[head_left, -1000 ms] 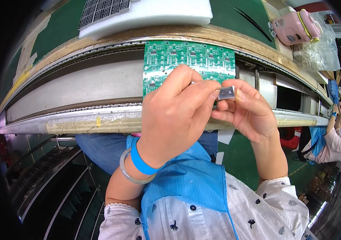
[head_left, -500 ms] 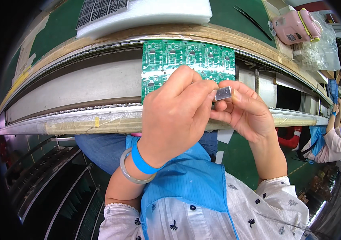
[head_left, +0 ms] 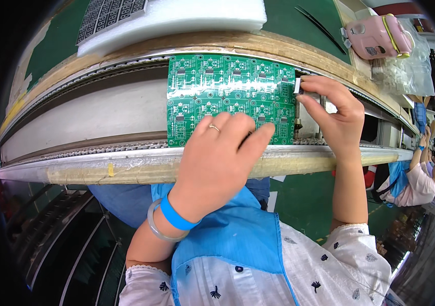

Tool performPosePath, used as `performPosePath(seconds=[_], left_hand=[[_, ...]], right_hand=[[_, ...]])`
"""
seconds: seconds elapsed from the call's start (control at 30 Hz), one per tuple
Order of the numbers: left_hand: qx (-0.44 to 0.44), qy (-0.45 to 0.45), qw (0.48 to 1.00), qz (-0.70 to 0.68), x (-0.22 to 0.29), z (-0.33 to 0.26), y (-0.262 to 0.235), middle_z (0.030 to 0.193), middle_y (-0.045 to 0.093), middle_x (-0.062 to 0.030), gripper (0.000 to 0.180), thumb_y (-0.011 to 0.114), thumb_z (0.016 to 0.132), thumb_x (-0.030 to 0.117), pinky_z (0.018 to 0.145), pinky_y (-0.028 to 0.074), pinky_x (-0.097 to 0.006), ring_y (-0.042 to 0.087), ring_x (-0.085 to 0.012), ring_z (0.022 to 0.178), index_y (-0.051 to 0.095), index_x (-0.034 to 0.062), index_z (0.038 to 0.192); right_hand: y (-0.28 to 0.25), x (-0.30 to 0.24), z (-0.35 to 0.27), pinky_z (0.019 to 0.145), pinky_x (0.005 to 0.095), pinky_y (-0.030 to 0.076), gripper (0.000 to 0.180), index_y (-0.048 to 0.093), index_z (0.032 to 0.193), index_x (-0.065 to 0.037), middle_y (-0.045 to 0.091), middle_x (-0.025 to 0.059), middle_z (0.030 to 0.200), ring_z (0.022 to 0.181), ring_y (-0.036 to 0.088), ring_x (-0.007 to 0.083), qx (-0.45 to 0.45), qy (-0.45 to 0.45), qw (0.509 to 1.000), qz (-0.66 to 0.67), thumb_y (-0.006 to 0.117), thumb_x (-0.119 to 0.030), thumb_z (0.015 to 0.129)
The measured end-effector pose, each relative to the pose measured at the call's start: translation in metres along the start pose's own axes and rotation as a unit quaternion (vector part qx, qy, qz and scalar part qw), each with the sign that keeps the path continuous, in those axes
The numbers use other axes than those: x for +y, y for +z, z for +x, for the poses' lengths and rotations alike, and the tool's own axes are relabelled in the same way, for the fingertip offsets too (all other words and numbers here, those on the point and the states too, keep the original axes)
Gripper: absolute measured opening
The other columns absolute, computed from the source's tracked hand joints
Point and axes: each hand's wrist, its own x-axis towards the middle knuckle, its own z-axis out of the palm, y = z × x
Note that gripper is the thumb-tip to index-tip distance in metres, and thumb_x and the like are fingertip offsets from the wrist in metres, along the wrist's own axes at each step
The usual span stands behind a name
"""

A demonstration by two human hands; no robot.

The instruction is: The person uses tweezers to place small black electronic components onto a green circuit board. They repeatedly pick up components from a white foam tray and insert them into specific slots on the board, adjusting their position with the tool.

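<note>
- Rack [head_left: 69, 250]: dark, shelved, standing at lower left, below the near rail of the conveyor [head_left: 64, 171].
- Displays [head_left: 113, 18]: dark, set in rows in one group on the left part of the foam [head_left: 207, 23].
- Foam: thick white block, lying on the green counter [head_left: 284, 33], beside its wood-strip near edge, left of the middle.
- Board [head_left: 230, 97]: green circuit panel, marked out in two rows of five, spanning the conveyor from far rail to near rail. A bright glare band crosses its upper row.
- Left hand [head_left: 217, 158]: back uppermost, fingers bent, a ring on one; it lies over the board's near edge. The palm and fingertip undersides are hidden; whether it grips anything, or presses on the board, cannot be told.
- Part [head_left: 297, 85]: small block with a white face, at the upper half of the board's right edge; contact with the board cannot be confirmed.
- Right hand [head_left: 337, 112]: grasping the part between thumb and fingertips.
- Tweezers [head_left: 322, 30]: dark, lying slantwise near the counter's right edge.
- Pink case [head_left: 375, 38]: at the counter's right end, with a clear bag [head_left: 406, 71] just beside it.
- Co-worker [head_left: 414, 186]: far right, arms raised, well apart.
</note>
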Motion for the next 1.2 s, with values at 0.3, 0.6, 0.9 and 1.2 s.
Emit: performPosePath(seconds=[0.3, 0.6, 0.9, 1.2], left_hand=[[-0.055, 0.014, 0.998, 0.03, 0.0025, -0.0002, 0.0024, 0.084, 0.052, -0.0046, 0.039, 0.076, 0.078, 0.022, 0.066, 0.046, -0.037, 0.056, -0.0225, 0.077, 0.073, 0.0059, 0.113], [-0.058, 0.016, 0.998, 0.034, 0.0019, -0.0011, 0.0015, 0.081, 0.051, -0.0041, 0.034, 0.077, 0.078, 0.027, 0.065, 0.045, -0.036, 0.055, -0.0217, 0.075, 0.075, 0.005, 0.103], [-0.045, 0.02, 0.998, 0.036, 0.0011, -0.0024, 0.0032, 0.08, 0.052, -0.0038, 0.034, 0.077, 0.078, 0.027, 0.064, 0.044, -0.035, 0.055, -0.0209, 0.075, 0.075, 0.0038, 0.103], [-0.046, 0.015, 0.998, 0.031, 0.0009, -0.0051, 0.0055, 0.081, 0.054, -0.0037, 0.036, 0.077, 0.077, 0.026, 0.063, 0.044, -0.034, 0.055, -0.0202, 0.075, 0.075, 0.0022, 0.103]], right_hand=[[0.0077, -0.0015, 0.0041, 0.08, 0.0327, 0.059, 0.025, 0.08, 0.101, -0.006, 0.077, 0.0076, 0.106, 0.094, 0.073, 0.0241, -0.05, -0.012, 0.998, -0.031, 0.084, -0.002, 0.076], [0.0105, -0.0026, 0.0047, 0.07, 0.0284, 0.058, 0.025, 0.081, 0.1, -0.005, 0.076, 0.0078, 0.105, 0.09, 0.071, 0.0194, -0.051, 0.002, 0.998, -0.03, 0.084, 0.002, 0.076], [0.0094, -0.0037, 0.0044, 0.068, 0.0267, 0.058, 0.026, 0.08, 0.102, -0.004, 0.076, 0.0084, 0.107, 0.089, 0.072, 0.0175, -0.059, 0.012, 0.998, -0.025, 0.082, 0.004, 0.078], [0.007, -0.0081, 0.0061, 0.083, 0.0271, 0.059, 0.027, 0.078, 0.103, 0.004, 0.075, 0.0145, 0.11, 0.097, 0.072, 0.0179, -0.082, 0.025, 0.996, -0.021, 0.08, 0.013, 0.077]])
